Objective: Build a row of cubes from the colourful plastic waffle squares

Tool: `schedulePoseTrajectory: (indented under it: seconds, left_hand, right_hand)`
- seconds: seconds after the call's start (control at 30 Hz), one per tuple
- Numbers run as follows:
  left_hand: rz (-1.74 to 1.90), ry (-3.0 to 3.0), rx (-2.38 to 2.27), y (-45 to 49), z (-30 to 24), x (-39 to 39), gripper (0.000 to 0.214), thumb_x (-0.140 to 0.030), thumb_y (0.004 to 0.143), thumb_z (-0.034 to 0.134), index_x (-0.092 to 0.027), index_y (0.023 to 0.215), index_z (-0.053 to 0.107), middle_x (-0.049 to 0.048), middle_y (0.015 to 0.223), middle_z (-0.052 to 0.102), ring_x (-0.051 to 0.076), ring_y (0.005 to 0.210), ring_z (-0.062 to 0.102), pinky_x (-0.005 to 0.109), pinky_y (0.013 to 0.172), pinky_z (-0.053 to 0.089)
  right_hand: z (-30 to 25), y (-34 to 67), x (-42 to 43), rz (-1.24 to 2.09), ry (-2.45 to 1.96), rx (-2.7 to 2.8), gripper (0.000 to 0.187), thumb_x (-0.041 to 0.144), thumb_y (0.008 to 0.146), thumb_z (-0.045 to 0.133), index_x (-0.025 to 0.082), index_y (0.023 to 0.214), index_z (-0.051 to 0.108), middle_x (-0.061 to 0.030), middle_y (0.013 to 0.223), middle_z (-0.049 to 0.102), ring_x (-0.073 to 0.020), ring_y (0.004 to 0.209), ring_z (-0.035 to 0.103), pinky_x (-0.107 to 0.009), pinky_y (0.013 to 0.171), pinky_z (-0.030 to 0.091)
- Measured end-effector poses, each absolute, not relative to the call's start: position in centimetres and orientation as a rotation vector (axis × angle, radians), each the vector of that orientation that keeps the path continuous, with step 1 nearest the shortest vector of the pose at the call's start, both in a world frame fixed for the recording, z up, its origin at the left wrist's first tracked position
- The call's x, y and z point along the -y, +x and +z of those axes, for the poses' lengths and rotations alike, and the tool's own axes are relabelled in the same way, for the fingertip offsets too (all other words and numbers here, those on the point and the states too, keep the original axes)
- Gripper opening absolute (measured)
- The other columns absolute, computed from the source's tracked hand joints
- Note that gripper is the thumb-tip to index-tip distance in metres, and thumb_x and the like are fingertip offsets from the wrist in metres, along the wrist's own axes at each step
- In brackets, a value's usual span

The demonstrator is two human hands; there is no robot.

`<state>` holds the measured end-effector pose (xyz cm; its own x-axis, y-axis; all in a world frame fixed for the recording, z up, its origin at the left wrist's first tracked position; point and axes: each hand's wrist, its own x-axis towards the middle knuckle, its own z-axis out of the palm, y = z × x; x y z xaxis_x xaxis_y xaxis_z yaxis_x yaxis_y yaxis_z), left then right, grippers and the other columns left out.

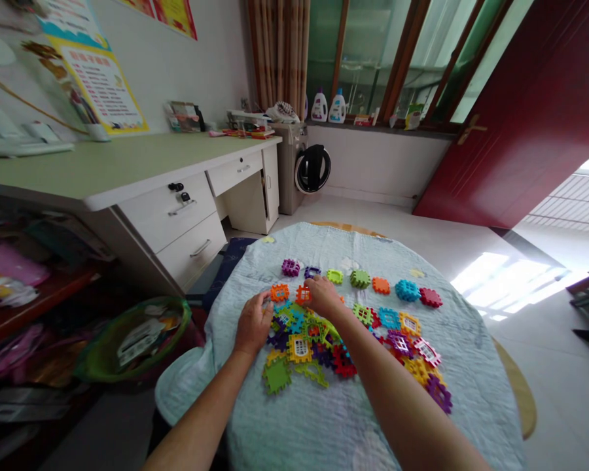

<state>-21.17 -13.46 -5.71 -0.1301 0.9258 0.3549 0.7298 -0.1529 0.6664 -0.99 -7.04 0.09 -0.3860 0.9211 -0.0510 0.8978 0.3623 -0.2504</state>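
Note:
My left hand [254, 322] is at the left side of a heap of plastic building tiles, its fingertips closed at the left edge of an orange window tile [279, 293]. My right hand [322, 296] reaches across the heap and pinches a second orange window tile [303, 295]; its fingers partly cover that tile. Below both hands lie jumbled notched tiles, among them a yellow window tile [300, 348], a green square tile [277, 375] and a purple tile [439, 394]. My right forearm hides part of the heap.
Behind the heap runs a row of sorted tiles, including a purple stack [290, 267], a green stack [360, 279], a blue stack [407, 290] and a red stack [430, 297]. A pale blue cloth [471, 366] covers the round table. A green basket [91, 356] stands at left.

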Motion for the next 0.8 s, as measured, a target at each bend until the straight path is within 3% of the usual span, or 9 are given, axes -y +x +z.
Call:
schedulePoseTrajectory:
  seconds: [0.17, 0.37, 0.6, 0.8]
  left_hand:
    - [1.148, 1.882, -1.88, -21.1, -5.6, 13.6, 0.036, -0.039, 0.088, 0.046, -0.017, 0.112, 0.061, 0.0123, 0.111, 0.069, 0.027, 0.107, 0.063, 0.045, 0.097, 0.05]
    - [1.135, 1.893, -1.864, -21.2, -5.7, 13.5, 0.036, -0.04, 0.088, 0.046, -0.017, 0.113, 0.061, 0.0119, 0.11, 0.069, 0.027, 0.107, 0.063, 0.046, 0.097, 0.05]
    - [1.116, 1.922, -1.873, -21.2, -5.7, 13.5, 0.035, -0.039, 0.087, 0.048, -0.017, 0.111, 0.061, 0.0118, 0.108, 0.07, 0.027, 0.105, 0.063, 0.045, 0.096, 0.05]
    - [1.12, 1.942, -1.881, -21.1, -5.7, 13.5, 0.033, -0.036, 0.086, 0.048, -0.016, 0.109, 0.061, 0.0119, 0.106, 0.07, 0.027, 0.103, 0.063, 0.046, 0.095, 0.05]
  right_hand:
    - [0.2, -0.2, 7.0, 0.422, -1.623, 2.405, 0.018, 0.02, 0.081, 0.065, 0.019, 0.098, 0.072, -0.0106, 0.106, 0.064, -0.0204, 0.098, 0.057, -0.029, 0.084, 0.041]
    - [0.9, 2.0, 7.2, 0.517, -1.628, 2.279, 0.01, 0.019, 0.083, 0.063, 0.018, 0.085, 0.073, 0.0007, 0.073, 0.064, -0.0117, 0.067, 0.056, -0.022, 0.066, 0.039]
    - [0.6, 4.9, 8.0, 0.18, -1.818, 2.066, 0.021, 0.024, 0.094, 0.049, 0.02, 0.094, 0.07, -0.0075, 0.1, 0.064, -0.0163, 0.091, 0.059, -0.024, 0.076, 0.039]
    - [-1.8, 5.7, 9.7, 0.296, -1.754, 2.356, 0.014, 0.028, 0.088, 0.06, 0.02, 0.096, 0.069, -0.0072, 0.102, 0.062, -0.0176, 0.096, 0.058, -0.025, 0.082, 0.041]
